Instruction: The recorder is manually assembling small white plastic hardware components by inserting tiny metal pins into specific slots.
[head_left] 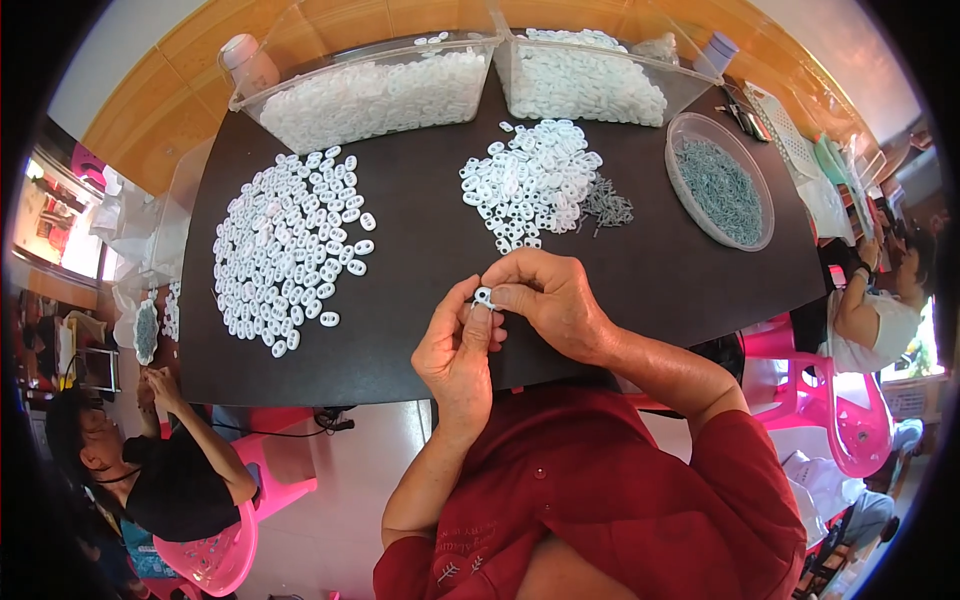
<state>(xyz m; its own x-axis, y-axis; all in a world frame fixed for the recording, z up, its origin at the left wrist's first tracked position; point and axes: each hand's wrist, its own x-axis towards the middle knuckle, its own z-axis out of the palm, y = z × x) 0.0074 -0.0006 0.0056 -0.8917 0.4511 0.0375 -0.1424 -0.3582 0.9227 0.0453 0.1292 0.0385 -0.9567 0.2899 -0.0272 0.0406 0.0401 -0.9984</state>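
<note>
Both hands meet over the near edge of the dark table (420, 240). The left hand (458, 350) and right hand (555, 300) pinch one small white piece (484, 296) between fingertips, right fingers closing from the right. A loose white pile (530, 180) sits just beyond, the grey pins (605, 208) far-right of it.

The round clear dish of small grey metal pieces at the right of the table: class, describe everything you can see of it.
The round dish is shallow, clear and looks like plastic, with a thin raised rim. It sits flat on the dark table near the far right corner. Small grey metal pieces, like screws or pins, cover most of its bottom in a loose layer. Nothing covers it and no hand touches it. A small heap of the same grey pieces lies on the table to its left, apart from it.
</note>
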